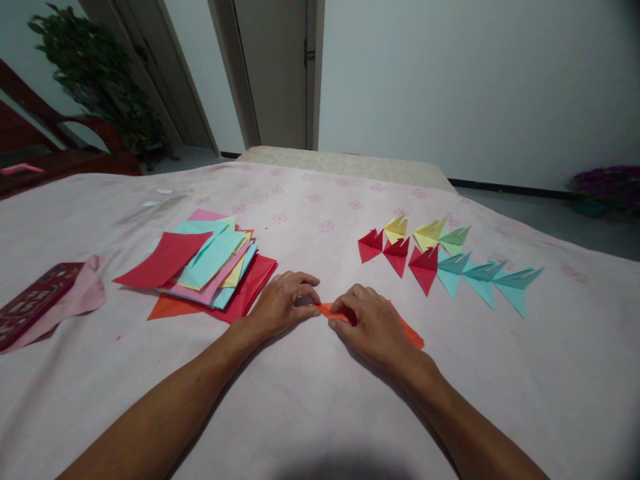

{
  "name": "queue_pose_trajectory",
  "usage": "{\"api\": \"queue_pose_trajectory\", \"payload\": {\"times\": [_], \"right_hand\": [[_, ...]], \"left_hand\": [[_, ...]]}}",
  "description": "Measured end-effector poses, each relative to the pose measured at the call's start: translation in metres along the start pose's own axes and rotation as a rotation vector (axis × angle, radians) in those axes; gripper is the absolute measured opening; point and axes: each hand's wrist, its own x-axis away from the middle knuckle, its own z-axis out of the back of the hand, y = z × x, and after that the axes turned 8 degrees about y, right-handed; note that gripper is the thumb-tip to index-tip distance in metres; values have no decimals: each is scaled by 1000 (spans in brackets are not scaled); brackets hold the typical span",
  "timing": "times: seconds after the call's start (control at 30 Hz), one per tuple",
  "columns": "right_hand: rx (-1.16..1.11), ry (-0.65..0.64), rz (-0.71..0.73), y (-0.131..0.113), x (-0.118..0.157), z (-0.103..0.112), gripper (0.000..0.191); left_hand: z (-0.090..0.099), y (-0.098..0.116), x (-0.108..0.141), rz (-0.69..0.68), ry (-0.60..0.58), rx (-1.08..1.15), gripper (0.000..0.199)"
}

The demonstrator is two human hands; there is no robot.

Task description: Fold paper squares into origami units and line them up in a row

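Orange paper (411, 330) at mid-width of the table (300, 413), toward the near edge, between and under the hands. Step in hand, by my reading: shaping or creasing its narrow left end. Left hand (286, 301): thumb and forefinger pressed together at the tip, the other fingers loosely curved above. Right hand (371, 327): thumb and forefinger pinching the paper just beside that tip, the rest curled over it; the wider end shows past the knuckles. Next move, as judged, calls for a steady right-hand hold and fine fingertip control at the point, without tearing or skewing the layers. Stack of coloured sheets (215, 257) left of the hands, untouched; folded paper shapes (424, 267) in red, yellow, green and blue stand to the right, in two uneven rows, farther from the near edge. Hard to make out: the paper's middle is covered by the right hand, so fold lines and layer count cannot be told. Near table edge cut off; dark blur at bottom centre. Printing on the dark red packet (37, 300), far left, unreadable, its left end out of frame.
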Motion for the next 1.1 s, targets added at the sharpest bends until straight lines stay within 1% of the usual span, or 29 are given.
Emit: {"api": "queue_pose_trajectory", "payload": {"times": [0.03,0.1,0.27,0.53,0.67,0.87,1.1], "right_hand": [[10,17,-12,-1,-1,-2,4],[34,54,-24,-2,-2,-6,8],[102,118,13,-3,-2,-12,15],[131,85,46,-5,-1,-12,15],[157,75,35,-7,0,-11,15],[196,86,12,-9,-1,-12,14],[171,87,13,-7,-1,-13,12]], "left_hand": [[0,1,0,-4,1,-4,8],[0,1,0,-11,3,-6,9],[-2,-1,1,-25,5,-4,9],[-2,-1,0,-34,3,-4,6],[-1,2,-2,-27,-12,-17,6],[-5,5,-4,9,7,-58,6],[-5,9,-5,25,23,-96,8]]}}
